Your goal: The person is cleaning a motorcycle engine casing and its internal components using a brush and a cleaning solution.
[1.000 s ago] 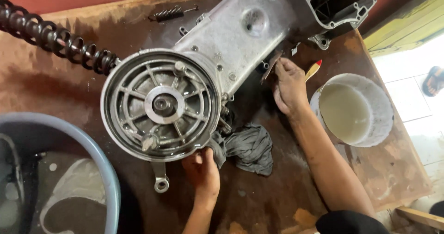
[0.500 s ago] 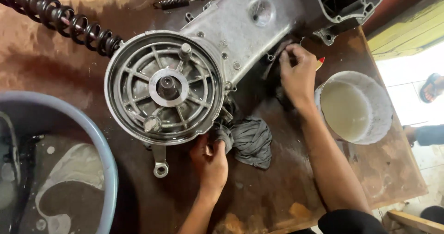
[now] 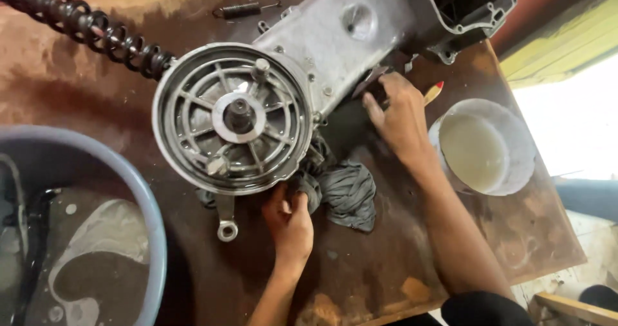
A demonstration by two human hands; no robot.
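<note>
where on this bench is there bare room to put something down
Bare wood lies along the near edge of the table, between the left hand and the right forearm, and at the far left, between the black ribbed hose and the blue basin. Around the engine casing, grey rag and white bowl it is crowded.

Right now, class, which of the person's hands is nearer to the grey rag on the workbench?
Left. The left hand touches the grey rag at its left edge, below the round engine drum. The right hand lies apart, up and to the right, against the engine casing.
</note>
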